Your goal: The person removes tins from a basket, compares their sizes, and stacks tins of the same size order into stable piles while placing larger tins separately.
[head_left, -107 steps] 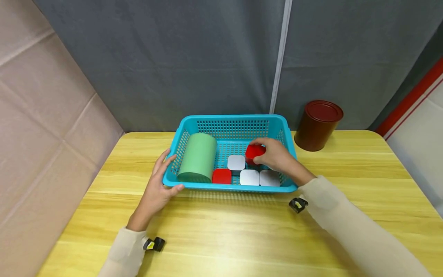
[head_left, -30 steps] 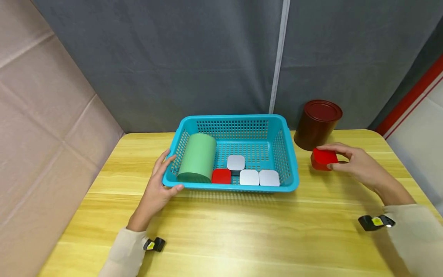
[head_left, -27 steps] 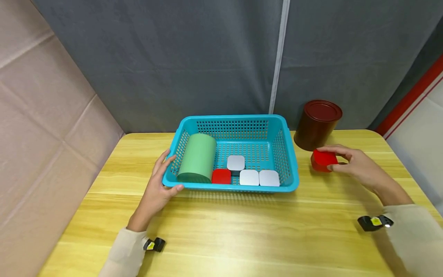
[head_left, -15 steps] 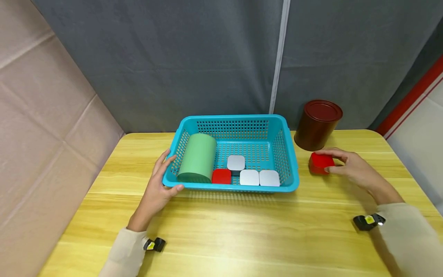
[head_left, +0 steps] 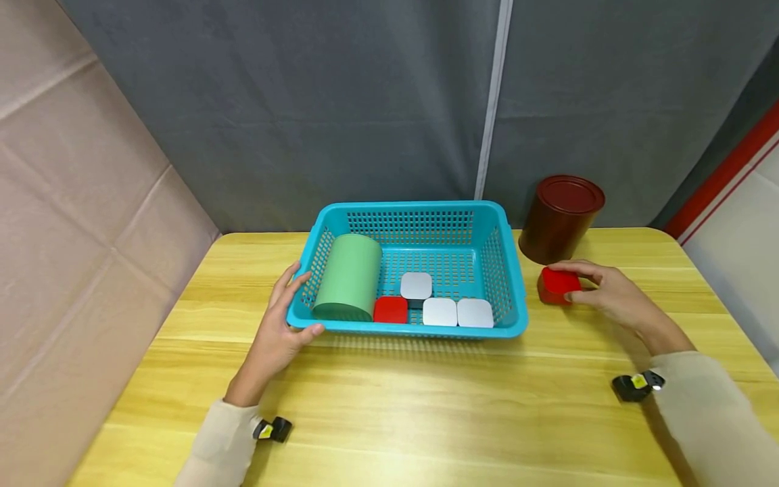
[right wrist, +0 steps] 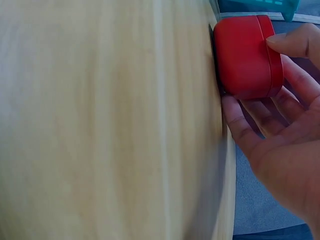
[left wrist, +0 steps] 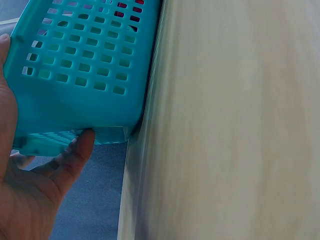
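Note:
My right hand [head_left: 617, 297] pinches a small red lidded box [head_left: 558, 285] with rounded corners. In the right wrist view, the red box [right wrist: 245, 57] stands on the tabletop, with the thumb at its lid seam and fingers along the opposite side. The left hand [head_left: 274, 341] holds the near left corner of a blue plastic basket [head_left: 404, 329], thumb at the front rim and fingers on the left side. Inside the basket lie a green cylinder [head_left: 349, 274], another red box [head_left: 391, 310], and white-topped boxes [head_left: 416, 286], two of them side by side at the front.
A dark red-brown lidded can [head_left: 560, 220] stands behind my right hand, right of the basket. The wooden table [head_left: 389, 406] ends at a grey curtain [head_left: 341, 115] behind the basket. A pale cloth wall [head_left: 91, 223] rises on the left.
My right hand lifted the red box out of the basket onto the table at the right. Over the last second it has slid slightly left. The left hand has stayed at the basket corner.

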`<move>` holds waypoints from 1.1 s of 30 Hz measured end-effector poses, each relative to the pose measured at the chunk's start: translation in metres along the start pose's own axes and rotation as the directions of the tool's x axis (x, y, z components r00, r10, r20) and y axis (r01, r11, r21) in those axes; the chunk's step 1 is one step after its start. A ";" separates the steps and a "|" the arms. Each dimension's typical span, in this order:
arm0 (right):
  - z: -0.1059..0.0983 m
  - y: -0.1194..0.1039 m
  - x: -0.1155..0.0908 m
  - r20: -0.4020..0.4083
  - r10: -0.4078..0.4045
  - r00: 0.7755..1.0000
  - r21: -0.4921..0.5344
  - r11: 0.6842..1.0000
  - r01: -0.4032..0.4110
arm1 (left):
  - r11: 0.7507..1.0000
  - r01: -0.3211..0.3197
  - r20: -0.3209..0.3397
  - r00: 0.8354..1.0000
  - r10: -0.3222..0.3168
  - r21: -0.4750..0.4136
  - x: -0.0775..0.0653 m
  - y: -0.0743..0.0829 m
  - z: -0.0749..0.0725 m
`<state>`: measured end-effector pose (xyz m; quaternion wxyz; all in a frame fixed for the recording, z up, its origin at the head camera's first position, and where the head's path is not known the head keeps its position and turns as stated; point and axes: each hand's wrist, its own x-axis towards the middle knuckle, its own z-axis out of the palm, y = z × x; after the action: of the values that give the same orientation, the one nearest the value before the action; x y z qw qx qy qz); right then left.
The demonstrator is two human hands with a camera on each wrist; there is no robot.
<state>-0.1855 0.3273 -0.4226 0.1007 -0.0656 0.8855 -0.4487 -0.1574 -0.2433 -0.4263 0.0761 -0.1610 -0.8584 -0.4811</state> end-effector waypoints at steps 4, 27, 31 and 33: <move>0.001 0.001 0.004 0.009 -0.006 1.000 0.024 1.000 0.005 | 1.000 0.005 0.000 1.000 -0.005 0.003 0.000 0.000 0.000; 0.005 0.002 0.003 0.007 -0.038 0.999 0.000 0.999 0.038 | 1.000 -0.005 -0.005 1.000 0.005 -0.017 0.000 0.002 0.001; 0.004 0.004 0.001 -0.014 -0.075 0.997 -0.012 0.997 0.075 | 1.000 -0.002 -0.005 1.000 0.002 -0.011 0.000 0.002 0.001; 0.003 0.004 0.000 -0.029 -0.096 0.995 -0.011 0.995 0.096 | 1.000 -0.003 -0.006 1.000 0.003 -0.011 0.000 0.002 0.001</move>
<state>-0.1850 0.3271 -0.4278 0.0658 -0.1018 0.8848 -0.4499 -0.1569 -0.2420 -0.4252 0.0787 -0.1613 -0.8552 -0.4862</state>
